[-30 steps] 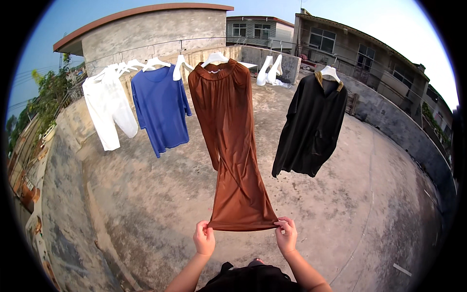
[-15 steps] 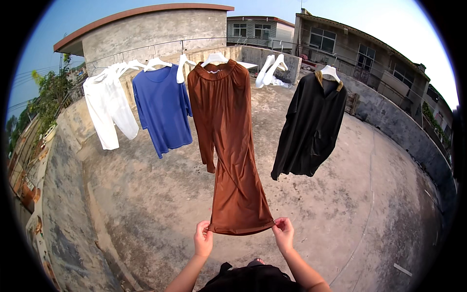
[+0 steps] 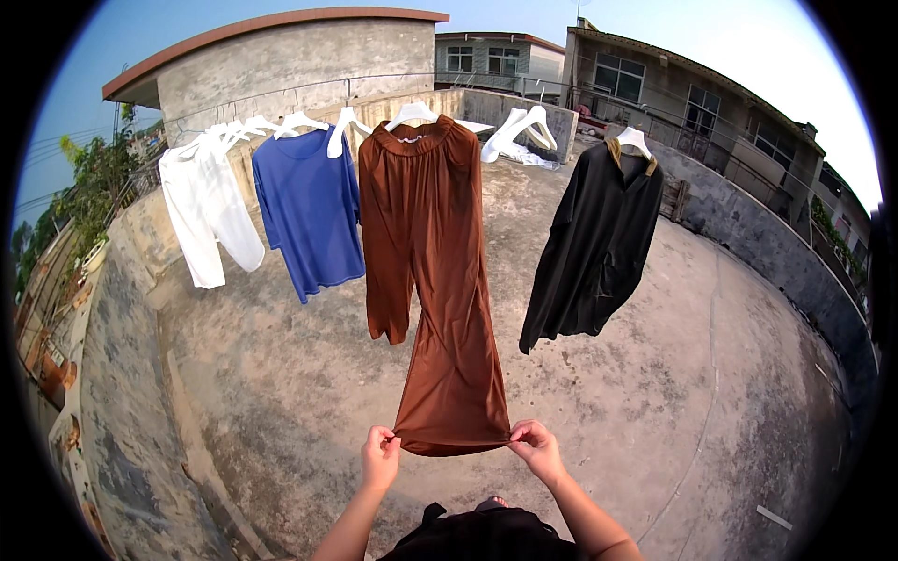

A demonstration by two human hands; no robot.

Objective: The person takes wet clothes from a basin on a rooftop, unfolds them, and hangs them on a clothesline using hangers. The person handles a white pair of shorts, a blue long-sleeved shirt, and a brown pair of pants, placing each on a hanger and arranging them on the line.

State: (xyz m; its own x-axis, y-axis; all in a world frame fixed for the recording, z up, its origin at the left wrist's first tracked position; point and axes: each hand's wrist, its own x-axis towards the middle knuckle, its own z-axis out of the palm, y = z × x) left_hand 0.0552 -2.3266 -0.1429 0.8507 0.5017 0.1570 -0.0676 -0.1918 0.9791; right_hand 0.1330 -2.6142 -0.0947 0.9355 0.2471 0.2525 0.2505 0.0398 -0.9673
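Note:
Brown trousers hang by the waistband from a white hanger on the line. My left hand pinches the left corner of one leg's hem. At the hem's right corner, my right hand pinches the cloth too. Between my hands the leg is drawn toward me and spread wide. The other leg hangs loose on the left. A blue top hangs just left of the trousers, and a black shirt with a gold-trimmed collar hangs apart on the right.
White trousers hang at the far left beside several white hangers. Bare white hangers hang right of the brown trousers. A low concrete wall borders the rooftop floor; buildings rise behind it.
Both hands have shifted slightly left with the hem, the right one more. The loose trouser leg has swung out wider. The hangers beside the trousers have turned, and the blue top and black shirt have swayed.

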